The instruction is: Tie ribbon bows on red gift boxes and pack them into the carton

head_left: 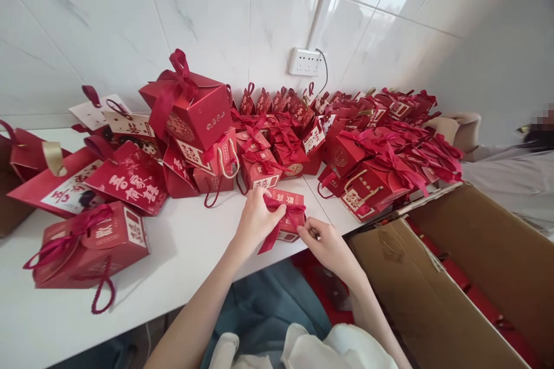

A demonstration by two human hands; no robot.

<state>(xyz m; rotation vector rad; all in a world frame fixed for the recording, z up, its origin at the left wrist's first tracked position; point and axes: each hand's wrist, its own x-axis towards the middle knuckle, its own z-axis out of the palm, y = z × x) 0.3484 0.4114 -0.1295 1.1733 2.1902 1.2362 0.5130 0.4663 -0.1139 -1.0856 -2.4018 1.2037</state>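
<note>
A small red gift box (294, 200) with pale lettering stands at the table's front edge between my hands. Around it runs a dark red ribbon (270, 240), one tail hanging down the near left side. My left hand (256, 216) is closed on the ribbon at the box's top left, thumb over it. At the box's right side, my right hand (325, 242) pinches the ribbon with thumb and forefinger, the other fingers curled. Just behind is another red box (255, 168) with a tied bow. Part of the ribbon is hidden by my fingers.
Many ribboned red boxes (376, 176) crowd the white table (186, 265) toward the wall. A larger box (194, 106) sits on top of others. One bowed box (97, 245) lies at left. An open cardboard carton (402, 277) stands at right, near a person's sleeve (506, 176).
</note>
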